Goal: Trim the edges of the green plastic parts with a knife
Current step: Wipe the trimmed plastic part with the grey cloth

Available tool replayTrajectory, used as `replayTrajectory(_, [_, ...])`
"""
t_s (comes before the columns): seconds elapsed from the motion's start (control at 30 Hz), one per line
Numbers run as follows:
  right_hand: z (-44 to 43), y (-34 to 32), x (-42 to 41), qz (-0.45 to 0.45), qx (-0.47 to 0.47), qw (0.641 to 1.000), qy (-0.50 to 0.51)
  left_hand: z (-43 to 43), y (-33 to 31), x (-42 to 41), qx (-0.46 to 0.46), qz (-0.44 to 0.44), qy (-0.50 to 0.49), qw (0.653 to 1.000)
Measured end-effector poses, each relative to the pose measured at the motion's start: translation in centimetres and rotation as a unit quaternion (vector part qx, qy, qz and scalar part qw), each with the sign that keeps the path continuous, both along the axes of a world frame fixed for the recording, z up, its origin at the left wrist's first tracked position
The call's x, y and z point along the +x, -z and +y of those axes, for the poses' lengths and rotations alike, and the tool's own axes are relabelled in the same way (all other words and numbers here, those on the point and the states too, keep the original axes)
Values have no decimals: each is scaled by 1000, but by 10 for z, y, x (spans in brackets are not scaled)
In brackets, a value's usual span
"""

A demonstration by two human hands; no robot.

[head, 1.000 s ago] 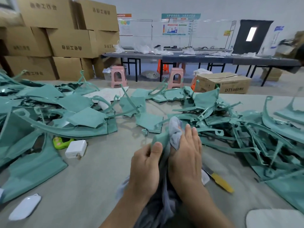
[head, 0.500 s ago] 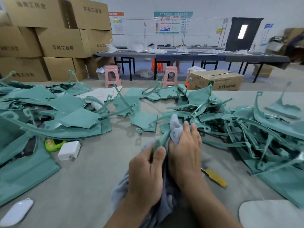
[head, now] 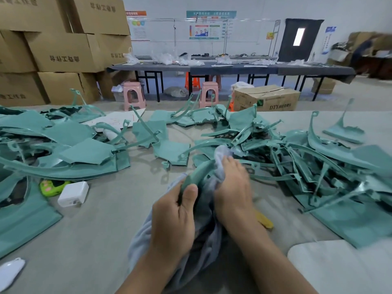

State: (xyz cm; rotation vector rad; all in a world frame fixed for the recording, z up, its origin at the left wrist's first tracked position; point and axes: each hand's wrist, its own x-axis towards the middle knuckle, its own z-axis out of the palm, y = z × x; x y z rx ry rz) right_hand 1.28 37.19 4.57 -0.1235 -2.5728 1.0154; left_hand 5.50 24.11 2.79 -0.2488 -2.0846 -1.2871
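Head view, at the centre of the frame: the left hand (head: 172, 217) has its grip closed around a narrow, curved green plastic part (head: 196, 174), thumb pressed on top near its lower end. That part is a smooth, matte teal strip that arcs up and away from the hand, its far end hidden in a grey cloth (head: 220, 158). The right hand (head: 232, 190) lies just beside the left, fingers stretched forward and pressing the cloth onto the part — its grip is flat and relaxed, and the fingertips are blurred. More of the cloth hangs between and beneath both wrists.

Just behind the right wrist, a yellow knife handle (head: 264, 219) lies on the grey table (head: 89, 240); its blade is hidden by the arm.

Farther out, 2 heaps of the same green parts spread over the table — the left heap (head: 63, 149) shows broad flat panels with long curved ribs, the right heap (head: 307, 166) a tangle of thin strips and brackets with ragged edges. Near the left heap sit a white charger block (head: 73, 194) and a bright green toy-like object (head: 52, 186), touching each other.

Beyond the table stand stacked cardboard boxes (head: 63, 52) and 2 pink stools (head: 134, 95).
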Motion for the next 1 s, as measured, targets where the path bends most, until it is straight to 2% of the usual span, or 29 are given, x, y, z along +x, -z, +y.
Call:
replayTrajectory(0.1, [-22, -3, 17, 2, 32, 992, -122, -3, 1, -7, 54, -37, -31, 997])
replayTrajectory(0.17, [-37, -1, 35, 6, 30, 979, -200, -11, 0, -15, 156, -81, -56, 983])
replayTrajectory(0.27, [-48, 2, 46, 1, 67, 958, -279, -23, -4, -24, 350, -151, 0, 925])
replayTrajectory(0.3, [-49, 3, 46, -4, 81, 954, -290, -26, -3, -25, 389, -172, 18, 905])
replayTrajectory(0.4, [-52, 5, 43, -8, 126, 949, -287, -26, -3, -26, 426, -201, 8, 882])
replayTrajectory(0.53, [-48, 9, 29, -6, 164, 966, -201, -20, 0, -23, 382, -146, -20, 912])
replayTrajectory(0.63, [-50, 12, 30, -15, 144, 966, -214, -19, -1, -20, 365, -142, -26, 920])
replayTrajectory(0.73, [-57, 12, 45, -20, 154, 935, -319, -32, -4, -26, 459, -220, -56, 859])
replayTrajectory(0.83, [-58, 12, 48, -29, 199, 910, -363, -47, -4, -31, 531, -325, -11, 782])
replayTrajectory(0.9, [-53, 12, 41, -35, 224, 923, -310, -46, -10, -29, 590, -350, 25, 727])
replayTrajectory(0.93, [-49, 12, 38, -42, 240, 932, -266, -44, -12, -29, 605, -338, 29, 720])
replayTrajectory(1.0, [-44, 10, 33, -63, 266, 942, -193, -39, -15, -29, 610, -311, 16, 729])
